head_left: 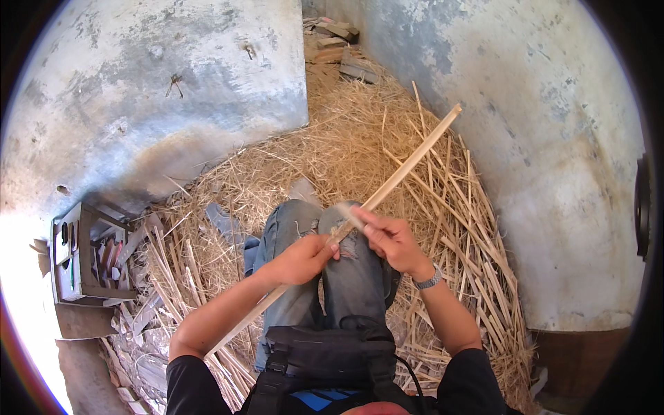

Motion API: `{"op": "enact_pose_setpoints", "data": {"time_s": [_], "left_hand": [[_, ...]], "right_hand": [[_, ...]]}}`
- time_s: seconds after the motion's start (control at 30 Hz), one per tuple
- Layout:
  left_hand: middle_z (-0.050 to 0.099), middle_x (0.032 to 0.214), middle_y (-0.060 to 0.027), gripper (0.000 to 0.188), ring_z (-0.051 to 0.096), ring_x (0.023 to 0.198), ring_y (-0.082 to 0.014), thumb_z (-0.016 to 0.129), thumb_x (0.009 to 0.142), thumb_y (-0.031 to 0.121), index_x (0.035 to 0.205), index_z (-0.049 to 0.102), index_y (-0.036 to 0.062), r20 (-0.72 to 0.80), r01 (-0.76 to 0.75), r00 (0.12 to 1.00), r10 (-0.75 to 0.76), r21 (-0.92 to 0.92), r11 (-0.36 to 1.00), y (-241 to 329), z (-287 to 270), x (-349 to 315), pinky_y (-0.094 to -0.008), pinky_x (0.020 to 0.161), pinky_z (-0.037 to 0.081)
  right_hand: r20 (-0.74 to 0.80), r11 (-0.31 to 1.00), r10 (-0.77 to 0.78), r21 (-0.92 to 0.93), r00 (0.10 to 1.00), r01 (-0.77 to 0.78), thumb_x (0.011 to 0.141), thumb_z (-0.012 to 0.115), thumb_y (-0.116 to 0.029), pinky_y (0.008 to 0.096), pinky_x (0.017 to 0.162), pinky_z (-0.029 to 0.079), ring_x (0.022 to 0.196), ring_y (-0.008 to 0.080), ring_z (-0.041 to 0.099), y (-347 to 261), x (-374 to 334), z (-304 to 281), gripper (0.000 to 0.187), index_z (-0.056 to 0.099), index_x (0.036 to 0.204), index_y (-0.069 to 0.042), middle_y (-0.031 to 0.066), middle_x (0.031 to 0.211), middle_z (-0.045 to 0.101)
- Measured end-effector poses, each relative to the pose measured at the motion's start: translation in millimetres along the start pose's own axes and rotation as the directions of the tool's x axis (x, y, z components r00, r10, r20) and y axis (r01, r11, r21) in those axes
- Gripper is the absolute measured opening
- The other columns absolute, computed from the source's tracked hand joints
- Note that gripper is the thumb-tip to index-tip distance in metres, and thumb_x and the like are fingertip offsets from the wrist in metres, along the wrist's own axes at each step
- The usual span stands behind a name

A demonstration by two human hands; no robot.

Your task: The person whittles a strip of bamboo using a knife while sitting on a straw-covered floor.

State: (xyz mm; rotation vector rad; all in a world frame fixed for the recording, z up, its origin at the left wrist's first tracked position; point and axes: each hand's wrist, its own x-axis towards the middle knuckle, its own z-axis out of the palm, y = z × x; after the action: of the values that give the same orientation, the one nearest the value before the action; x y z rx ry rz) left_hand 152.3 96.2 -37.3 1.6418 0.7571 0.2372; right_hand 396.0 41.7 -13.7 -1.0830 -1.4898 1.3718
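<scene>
A long pale split-bamboo strip (413, 160) slants across my knees, its far end up to the right and its near end under my left forearm. My left hand (305, 259) is closed around it, thumb along the top, just in front of a rough, darker spot at the left knee. My right hand (392, 241) is closed on a knife (350, 216), whose pale blade is smeared by motion and lies across the strip. The knife's handle is hidden in the fist. A metal watch (429, 277) is on my right wrist.
Shavings (346, 131) cover the floor around my legs. Many long strips (477, 256) lie in a heap along the right wall, more at the left. A small wooden stool-like box (86, 259) with tools stands at the left wall. Wood pieces (337, 31) lie in the far gap.
</scene>
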Motion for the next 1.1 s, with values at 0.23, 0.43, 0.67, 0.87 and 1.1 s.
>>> {"op": "enact_pose_setpoints", "data": {"time_s": [0.23,0.43,0.67,0.87,1.1], "left_hand": [[0.068,0.078,-0.0227,0.027,0.067,0.079,-0.0446,0.049,0.109,0.019,0.099,0.063,-0.0016,-0.144,-0.066,0.985,0.099,0.221,0.973,10.7,14.1,-5.3,-0.0477,0.073,0.052],[0.07,0.087,-0.0281,0.025,0.068,0.088,-0.0494,0.05,0.107,0.017,0.105,0.06,-0.005,-0.212,-0.071,0.97,0.121,0.23,0.971,8.0,24.1,-6.4,-0.0543,0.076,0.052],[0.069,0.084,-0.0232,0.021,0.068,0.086,-0.0446,0.049,0.108,0.016,0.106,0.06,-0.0021,-0.201,-0.085,0.971,0.13,0.218,0.972,9.3,20.1,-6.8,-0.049,0.077,0.052],[0.067,0.081,-0.0243,0.02,0.067,0.081,-0.0461,0.05,0.107,0.019,0.104,0.057,-0.0003,-0.211,-0.023,0.973,0.093,0.312,0.95,9.2,24.2,-10.3,-0.0525,0.073,0.051],[0.068,0.076,-0.0271,0.018,0.068,0.072,-0.0505,0.051,0.103,0.019,0.108,0.048,0.002,-0.286,0.156,0.958,0.022,0.584,0.797,27.6,45.2,-16.7,-0.0632,0.064,0.053]], "right_hand": [[-0.388,0.895,-0.03,-0.42,0.921,-0.148,0.094,0.078,-0.018,0.0274,0.061,0.049,0.069,0.0071,0.061,-23.3,-4.8,22.8,0.021,0.074,0.103,0.001,0.0056,0.081,0.072],[-0.427,0.903,-0.152,-0.427,0.891,-0.051,0.089,0.081,-0.018,0.0312,0.055,0.049,0.056,0.0197,0.067,-6.6,1.8,38.3,0.021,0.072,0.095,0.0,0.0138,0.067,0.07],[-0.327,0.862,-0.216,-0.507,0.92,0.022,0.091,0.075,-0.01,0.0299,0.053,0.046,0.055,0.0126,0.061,11.9,-6.4,34.7,0.01,0.07,0.095,-0.001,0.0086,0.065,0.066],[-0.617,0.91,-0.208,-0.406,0.759,-0.08,0.092,0.073,-0.012,0.0304,0.055,0.047,0.058,0.0114,0.058,2.3,-11.8,6.3,0.013,0.064,0.093,-0.002,0.0061,0.069,0.065],[-0.626,0.833,-0.279,-0.535,0.728,-0.141,0.108,0.056,-0.031,0.0338,0.05,0.039,0.052,0.0178,0.053,12.4,-7.4,-35.5,0.037,0.064,0.09,0.001,0.0103,0.062,0.057]]}}
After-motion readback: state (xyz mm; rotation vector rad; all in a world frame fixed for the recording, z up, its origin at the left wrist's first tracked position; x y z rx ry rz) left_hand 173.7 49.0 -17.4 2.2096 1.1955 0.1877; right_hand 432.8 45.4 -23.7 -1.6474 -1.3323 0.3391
